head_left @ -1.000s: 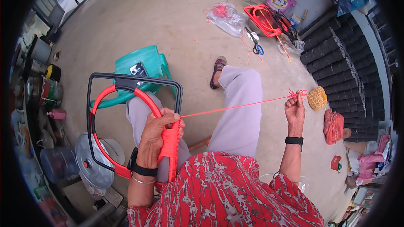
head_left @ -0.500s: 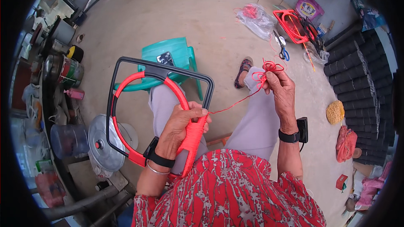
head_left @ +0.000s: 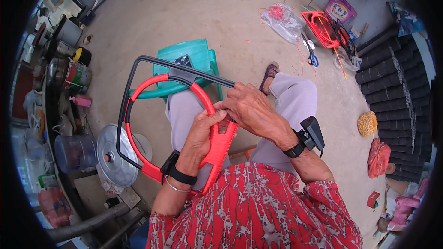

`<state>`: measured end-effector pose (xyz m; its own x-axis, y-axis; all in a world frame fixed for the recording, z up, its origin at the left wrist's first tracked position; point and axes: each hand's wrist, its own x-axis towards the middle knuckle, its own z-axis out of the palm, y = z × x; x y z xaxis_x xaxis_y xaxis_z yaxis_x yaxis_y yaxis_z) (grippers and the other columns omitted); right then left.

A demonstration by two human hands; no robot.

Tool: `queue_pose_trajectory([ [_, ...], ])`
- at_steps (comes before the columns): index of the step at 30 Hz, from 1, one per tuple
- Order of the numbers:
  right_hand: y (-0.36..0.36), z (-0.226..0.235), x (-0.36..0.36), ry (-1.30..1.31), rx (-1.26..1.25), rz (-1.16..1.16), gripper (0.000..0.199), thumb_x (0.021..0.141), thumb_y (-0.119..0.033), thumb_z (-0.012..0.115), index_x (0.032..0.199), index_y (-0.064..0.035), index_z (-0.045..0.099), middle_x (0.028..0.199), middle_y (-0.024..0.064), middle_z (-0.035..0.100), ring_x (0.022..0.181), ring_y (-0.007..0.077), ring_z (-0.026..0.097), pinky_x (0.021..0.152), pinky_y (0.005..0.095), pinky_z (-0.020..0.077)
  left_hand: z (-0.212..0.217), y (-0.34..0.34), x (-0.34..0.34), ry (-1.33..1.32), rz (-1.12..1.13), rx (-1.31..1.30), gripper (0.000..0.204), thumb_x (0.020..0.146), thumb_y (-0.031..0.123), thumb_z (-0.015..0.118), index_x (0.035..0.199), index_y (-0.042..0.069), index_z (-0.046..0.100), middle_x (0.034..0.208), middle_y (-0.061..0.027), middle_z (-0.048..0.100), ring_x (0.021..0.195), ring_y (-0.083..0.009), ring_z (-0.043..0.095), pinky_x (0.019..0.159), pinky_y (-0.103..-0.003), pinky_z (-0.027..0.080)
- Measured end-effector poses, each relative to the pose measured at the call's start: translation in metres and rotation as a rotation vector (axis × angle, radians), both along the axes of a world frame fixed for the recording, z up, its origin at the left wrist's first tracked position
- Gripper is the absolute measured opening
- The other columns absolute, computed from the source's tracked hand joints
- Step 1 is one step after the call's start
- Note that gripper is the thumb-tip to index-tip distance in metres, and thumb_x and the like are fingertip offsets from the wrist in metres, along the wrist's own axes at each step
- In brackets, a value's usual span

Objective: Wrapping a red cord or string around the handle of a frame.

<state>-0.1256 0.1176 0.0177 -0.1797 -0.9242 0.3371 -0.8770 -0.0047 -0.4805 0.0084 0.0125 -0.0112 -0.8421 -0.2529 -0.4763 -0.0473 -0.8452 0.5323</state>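
Observation:
A frame (head_left: pixel 125 85) with rounded black bars carries a ring (head_left: pixel 152 81) bound in red cord, and its red-wrapped side slants toward my lap. My left hand (head_left: pixel 201 131) is closed around that red-wrapped side, thumb pointing to the right. My right hand (head_left: pixel 258 110) bends over the black bar's right corner, its fingers pinched together against the left fingertips. A bit of red cord (head_left: pixel 223 122) shows between the two hands. The rest of the cord is hidden behind my fingers.
A green plastic stool (head_left: pixel 203 57) with a phone (head_left: pixel 183 61) stands ahead. Scissors (head_left: pixel 310 50), a clear bag (head_left: pixel 284 23) with red cord, and a red frame (head_left: pixel 320 29) lie far right. Dark rolls (head_left: pixel 390 92) are stacked at right; a metal lid (head_left: pixel 115 157) is at left.
My right hand has come left and down from holding out the looped red cord and now meets the left hand at the frame. The cord loops are no longer visible.

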Motion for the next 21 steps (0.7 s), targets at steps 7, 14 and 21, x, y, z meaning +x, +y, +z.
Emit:
queue_pose_trajectory([
  [7,0.036,0.003,0.003,-0.388,-0.255,-0.181,0.009,0.082,-0.007,0.063,0.087,-0.0008,0.066,0.082,0.0087,0.061,0.078,0.0238,0.057,0.066,0.0341,0.0455,-0.015,-0.001,0.004,-0.117,-0.003,-0.222,0.015,0.086,0.01,0.065,0.094,-0.002,0.06,0.071,-0.0075,0.06,0.064,-0.02,0.065,0.062,-0.038,0.061],
  [14,0.056,-0.04,0.029,-0.687,-0.061,-0.32,0.011,0.086,-0.008,0.062,0.091,0.0016,0.066,0.073,0.0078,0.058,0.064,0.0154,0.054,0.057,0.0281,0.0428,-0.01,0.003,0.001,-0.197,0.063,-0.377,0.006,0.084,0.003,0.065,0.086,-0.002,0.064,0.072,-0.0058,0.062,0.058,-0.0104,0.057,0.053,-0.025,0.051],
  [21,0.038,-0.061,0.039,-1.246,-0.085,-0.346,0.017,0.092,-0.015,0.061,0.096,0.0001,0.067,0.073,-0.0013,0.056,0.064,0.0053,0.049,0.054,0.0233,0.0393,-0.015,0.005,0.0,-0.223,0.003,-0.505,0.005,0.084,0.002,0.063,0.084,-0.002,0.063,0.069,-0.0053,0.06,0.054,-0.0113,0.056,0.053,-0.027,0.053],
])
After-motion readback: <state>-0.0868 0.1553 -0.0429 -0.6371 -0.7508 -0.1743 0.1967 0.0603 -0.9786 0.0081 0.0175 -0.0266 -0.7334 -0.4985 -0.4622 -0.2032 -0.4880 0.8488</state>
